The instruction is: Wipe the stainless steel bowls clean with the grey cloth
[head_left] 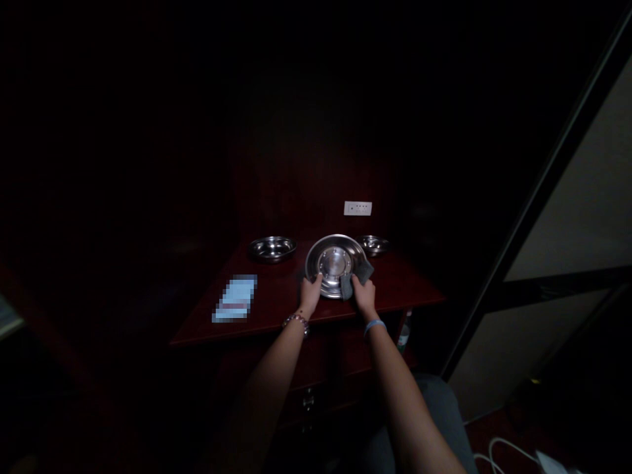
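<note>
A shiny round metal basin point(336, 261) is held tilted up over the dark red desk, facing me. My left hand point(311, 294) is closed on its lower left rim, thumb on the inner side. At the lower right rim, my right hand point(364, 295) is closed on a grey cloth point(347, 287) that lies over the basin's edge. One metal bowl point(272, 249) stands on the desk to the left, and another metal bowl point(374, 245) sits behind the basin on the right, partly hidden by it.
The desk point(276, 309) carries a blurred-out light blue item point(236, 298) at its left. A wall socket point(358, 208) is behind. Below the desk's right side stands a bottle point(404, 334); a drawer handle point(308, 399) shows under the desk. White cable point(498, 444) lies on the floor.
</note>
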Action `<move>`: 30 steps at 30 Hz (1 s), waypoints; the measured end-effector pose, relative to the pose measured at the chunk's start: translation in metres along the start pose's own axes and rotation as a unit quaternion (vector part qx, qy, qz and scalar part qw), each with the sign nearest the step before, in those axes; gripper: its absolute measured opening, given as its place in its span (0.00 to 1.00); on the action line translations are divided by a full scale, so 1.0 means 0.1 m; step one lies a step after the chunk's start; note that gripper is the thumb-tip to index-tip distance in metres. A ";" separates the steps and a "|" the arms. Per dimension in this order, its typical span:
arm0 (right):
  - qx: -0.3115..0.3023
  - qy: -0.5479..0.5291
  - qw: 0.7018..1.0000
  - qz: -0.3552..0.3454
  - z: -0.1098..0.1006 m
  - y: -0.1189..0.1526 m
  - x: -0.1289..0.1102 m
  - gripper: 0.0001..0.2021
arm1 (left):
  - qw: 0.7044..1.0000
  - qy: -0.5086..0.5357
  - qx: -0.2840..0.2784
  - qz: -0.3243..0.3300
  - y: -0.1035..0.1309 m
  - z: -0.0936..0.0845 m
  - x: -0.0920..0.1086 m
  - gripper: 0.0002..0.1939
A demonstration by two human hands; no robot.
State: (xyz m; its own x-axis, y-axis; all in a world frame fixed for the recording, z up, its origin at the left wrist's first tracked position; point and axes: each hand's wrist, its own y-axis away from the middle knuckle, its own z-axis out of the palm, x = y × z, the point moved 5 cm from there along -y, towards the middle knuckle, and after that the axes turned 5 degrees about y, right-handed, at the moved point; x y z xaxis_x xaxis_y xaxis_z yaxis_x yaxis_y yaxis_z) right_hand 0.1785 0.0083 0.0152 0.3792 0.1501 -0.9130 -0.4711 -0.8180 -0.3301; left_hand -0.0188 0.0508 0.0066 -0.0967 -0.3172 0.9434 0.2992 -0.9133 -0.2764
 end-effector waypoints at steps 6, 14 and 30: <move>-0.003 0.004 1.000 -0.006 0.02 -0.02 0.03 0.18 | 1.000 0.010 0.001 -0.001 0.01 -0.01 0.01 0.11; -0.002 -0.003 1.000 -0.016 0.06 -0.06 0.09 0.19 | 1.000 -0.006 0.007 -0.009 0.03 -0.01 0.04 0.10; 0.001 -0.012 1.000 -0.015 0.06 -0.06 0.11 0.20 | 0.999 0.032 0.013 -0.024 0.09 -0.01 0.13 0.09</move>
State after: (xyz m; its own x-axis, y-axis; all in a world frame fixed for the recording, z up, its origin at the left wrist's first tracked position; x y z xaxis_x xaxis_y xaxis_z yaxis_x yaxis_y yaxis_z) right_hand 0.1810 0.0185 0.0057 0.3737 0.1874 -0.9084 -0.4608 -0.8124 -0.3572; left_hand -0.0183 0.0379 0.0161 -0.1711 -0.2897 0.9417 0.3182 -0.9208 -0.2255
